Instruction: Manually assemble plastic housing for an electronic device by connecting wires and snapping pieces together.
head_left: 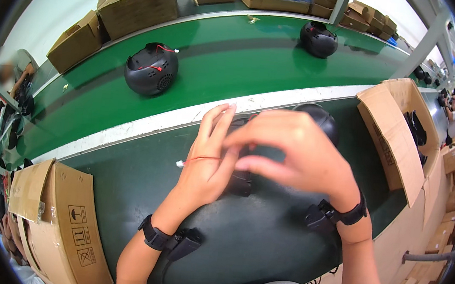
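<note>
The left hand (203, 167) is slanting forward, fingers (221, 126) extending; the right hand (300, 148) is arching beside it, blurred fingers bending. A black part (241, 185) is showing beneath them, over the table (262, 237); whether grasped, I cannot tell.

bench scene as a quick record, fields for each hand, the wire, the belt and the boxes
left hand: over a mostly hidden black part
right hand: blurred, beside the left hand, grip unclear
red wire: across the back of the left hand, white connector at its left
green belt: bears left housing and right housing, both black, round
left box: cardboard
right box: cardboard, open, dark parts inside
</note>
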A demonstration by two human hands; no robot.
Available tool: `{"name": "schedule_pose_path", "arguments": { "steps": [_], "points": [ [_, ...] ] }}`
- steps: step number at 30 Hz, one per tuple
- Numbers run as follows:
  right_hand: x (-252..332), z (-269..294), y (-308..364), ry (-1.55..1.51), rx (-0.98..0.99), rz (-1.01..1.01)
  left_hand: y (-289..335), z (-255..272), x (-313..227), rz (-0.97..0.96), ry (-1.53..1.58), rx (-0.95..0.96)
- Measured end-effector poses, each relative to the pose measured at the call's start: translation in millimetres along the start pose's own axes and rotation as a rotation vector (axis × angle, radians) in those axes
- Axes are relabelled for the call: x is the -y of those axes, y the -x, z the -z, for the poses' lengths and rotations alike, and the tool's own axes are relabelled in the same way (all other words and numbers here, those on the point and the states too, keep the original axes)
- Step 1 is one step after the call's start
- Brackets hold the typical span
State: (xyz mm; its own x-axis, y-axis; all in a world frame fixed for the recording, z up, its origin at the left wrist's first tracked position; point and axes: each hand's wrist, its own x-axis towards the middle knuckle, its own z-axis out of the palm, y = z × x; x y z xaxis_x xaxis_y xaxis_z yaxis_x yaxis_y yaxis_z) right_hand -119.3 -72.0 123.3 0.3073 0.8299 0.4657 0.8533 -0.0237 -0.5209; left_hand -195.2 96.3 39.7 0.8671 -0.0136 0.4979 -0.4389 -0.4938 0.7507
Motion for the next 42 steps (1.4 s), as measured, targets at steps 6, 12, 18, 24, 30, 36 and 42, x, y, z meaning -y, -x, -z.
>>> {"name": "schedule_pose_path", "arguments": {
  "steps": [6, 12, 18, 24, 30, 36, 42],
  "points": [
    [-31, 11, 11, 0.312, -0.073, -0.132, -7, -5, 0, -0.096, 0.001, -0.033],
    [-45, 15, 13, 0.265, -0.027, -0.161, -8, -10, -2, -0.088, 0.0, -0.065],
    [-36, 19, 13, 0.151, 0.004, -0.027, -10, -11, -3, -0.085, 0.013, -0.062],
    [-29, 13, 6, -0.161, -0.026, -0.097, -5, -9, 3, -0.07, 0.083, -0.066],
    [-37, -1, 4, -0.322, -0.088, 0.027, -6, -10, -4, -0.111, -0.038, -0.013],
    [-50, 7, 2, -0.462, -0.216, -0.028, -7, -9, 0, -0.076, 0.035, -0.048],
    [-85, -11, 16, -0.219, 0.018, -0.306, -9, -10, -1, -0.113, 0.074, -0.04]
  ]
}}
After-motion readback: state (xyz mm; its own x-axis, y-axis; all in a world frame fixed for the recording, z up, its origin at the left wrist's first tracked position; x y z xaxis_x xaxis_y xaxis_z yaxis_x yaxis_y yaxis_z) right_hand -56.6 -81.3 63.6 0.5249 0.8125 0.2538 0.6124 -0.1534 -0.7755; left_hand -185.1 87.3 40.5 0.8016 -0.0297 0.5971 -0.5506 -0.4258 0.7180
